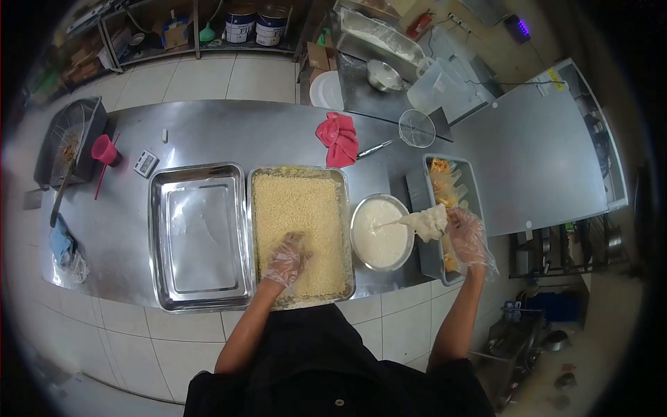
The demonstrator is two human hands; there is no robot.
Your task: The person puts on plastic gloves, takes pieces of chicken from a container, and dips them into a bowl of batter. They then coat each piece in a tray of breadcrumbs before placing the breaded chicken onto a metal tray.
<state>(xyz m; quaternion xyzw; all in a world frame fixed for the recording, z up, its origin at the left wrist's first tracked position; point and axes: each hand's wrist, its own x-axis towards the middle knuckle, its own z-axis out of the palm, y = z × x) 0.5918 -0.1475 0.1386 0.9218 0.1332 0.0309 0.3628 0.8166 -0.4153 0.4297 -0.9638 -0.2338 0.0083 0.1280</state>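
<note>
My right hand [468,240], in a clear plastic glove, is closed on one end of a batter-coated piece [427,223]. Batter trails from its other end into the steel bowl of white batter [381,240]. The piece hangs between that bowl and a grey bin [475,182] of orange-filled pieces [445,182] in clear wrapping. My gloved left hand [285,261] rests, fingers apart, in a tray of pale crumbs [299,205], its fingertips partly sunk in them. Left of the crumbs stands a shiny steel tray [201,236].
On the steel table are a red cloth [338,140], a skimmer [417,128], a timer [146,164] and a pink cup [105,149]. A grey bin with a whisk [68,142] stands far left. A white-topped cabinet [535,160] borders the right side.
</note>
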